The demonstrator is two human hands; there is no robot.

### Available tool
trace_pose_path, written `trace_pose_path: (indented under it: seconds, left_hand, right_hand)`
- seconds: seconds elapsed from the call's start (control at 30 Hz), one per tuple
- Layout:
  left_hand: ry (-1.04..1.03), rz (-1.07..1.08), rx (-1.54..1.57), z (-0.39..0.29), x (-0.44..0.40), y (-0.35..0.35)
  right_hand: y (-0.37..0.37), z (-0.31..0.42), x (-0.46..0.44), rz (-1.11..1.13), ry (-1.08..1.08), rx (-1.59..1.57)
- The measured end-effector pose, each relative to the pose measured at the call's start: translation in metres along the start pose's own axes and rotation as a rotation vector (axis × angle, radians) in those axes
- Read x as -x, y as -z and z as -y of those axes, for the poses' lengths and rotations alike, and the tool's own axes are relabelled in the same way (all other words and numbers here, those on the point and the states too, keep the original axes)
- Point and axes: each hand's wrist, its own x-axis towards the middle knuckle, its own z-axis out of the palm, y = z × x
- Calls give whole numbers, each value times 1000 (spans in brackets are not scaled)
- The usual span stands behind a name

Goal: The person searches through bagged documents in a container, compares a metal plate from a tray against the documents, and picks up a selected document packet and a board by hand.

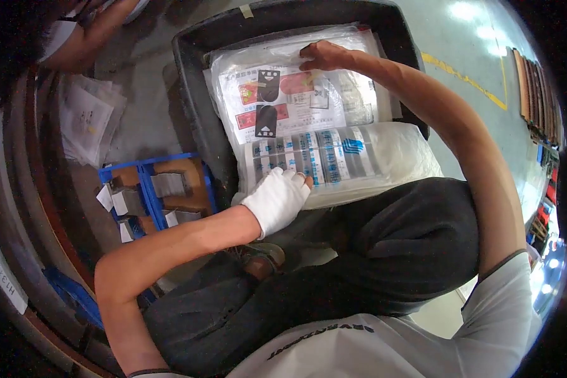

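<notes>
My left hand (276, 201), in a white glove with some bare fingertips, is closed on the near part of a clear plastic bag (372, 160) with blue lettering and grey stripes. My bare right hand (326, 55) rests at the far side of the stack, with a gap between thumb and bent fingers. Below it lies a printed sheet (340, 116) with red patches, under clear plastic. Two dark flat plates (266, 120) with small cut-outs lie over that sheet. The plastic bundle sits in the black bin (186, 47), partly over its near side by my knee.
Blue bins (143, 179) with small grey boxes stand left of the black bin. Plastic-wrapped sheets (88, 120) lie on the floor farther left. Another person's arm (97, 34) shows at upper left. A yellow line (466, 79) crosses the floor at right, near a stacked rack (538, 101).
</notes>
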Motion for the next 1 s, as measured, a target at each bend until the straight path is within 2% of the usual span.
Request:
trace_pose_path:
  seconds: [0.07, 0.17, 0.33, 0.63, 1.0]
  left_hand:
    - [-1, 4, 6, 0, 0, -1]
    - [-5, 11, 7, 0, 0, 0]
    - [-3, 7, 0, 1, 0, 0]
    - [-4, -24, 29, 2, -1, -2]
    - [1, 19, 6, 1, -1, -1]
  right_hand:
    - [1, 1, 0, -41, 11, -34]
    - [9, 8, 0, 66, -67, 5]
    - [3, -2, -2, 5, 40, 50]
    - [8, 6, 0, 21, -28, 16]
    - [7, 4, -3, 39, -3, 69]
